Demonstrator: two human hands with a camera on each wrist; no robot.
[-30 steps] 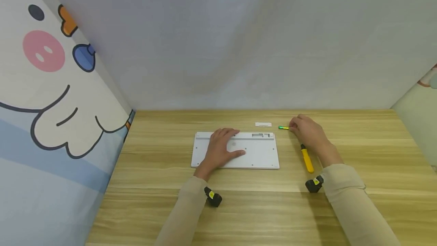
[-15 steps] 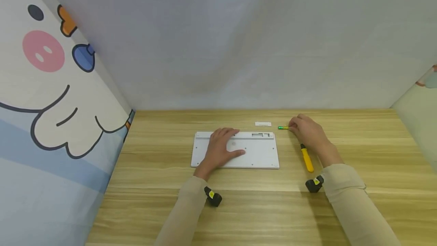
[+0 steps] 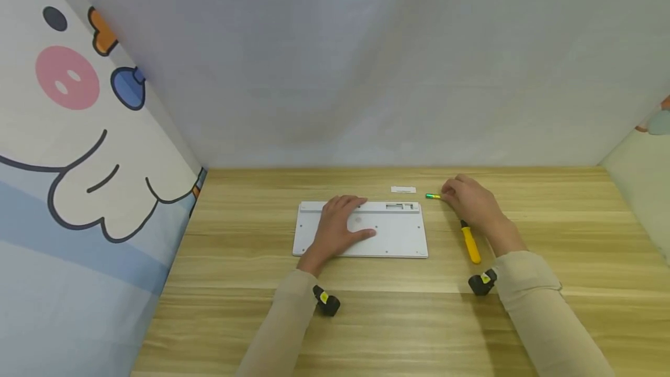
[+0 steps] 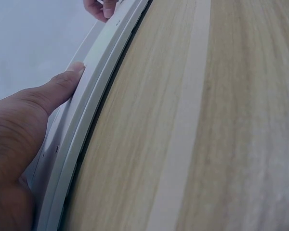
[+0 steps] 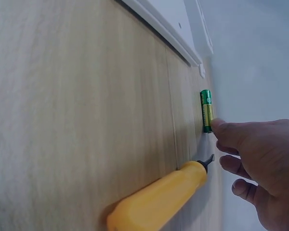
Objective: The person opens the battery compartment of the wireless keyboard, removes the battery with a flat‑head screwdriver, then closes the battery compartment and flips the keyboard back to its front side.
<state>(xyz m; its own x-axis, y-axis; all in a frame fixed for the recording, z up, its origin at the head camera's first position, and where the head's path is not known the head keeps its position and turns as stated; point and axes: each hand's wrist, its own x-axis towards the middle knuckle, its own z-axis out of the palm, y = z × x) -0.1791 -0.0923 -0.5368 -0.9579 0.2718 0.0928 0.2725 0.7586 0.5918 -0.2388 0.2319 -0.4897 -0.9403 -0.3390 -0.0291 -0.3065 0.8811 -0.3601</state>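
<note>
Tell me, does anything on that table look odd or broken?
Only the white keyboard looks odd: face down, its battery compartment open, a small white piece, probably the cover, loose beyond it. No damage shows.

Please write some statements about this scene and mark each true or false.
1. The left grip rests on the white keyboard. True.
2. The keyboard lies keys up. False: its underside faces up.
3. The right grip touches the green battery. True.
4. The battery cover lies on the table, off the keyboard. True.
5. The yellow-handled screwdriver lies across the keyboard. False: it lies on the table, right of the keyboard.
6. The battery compartment is covered. False: it is open.
</note>
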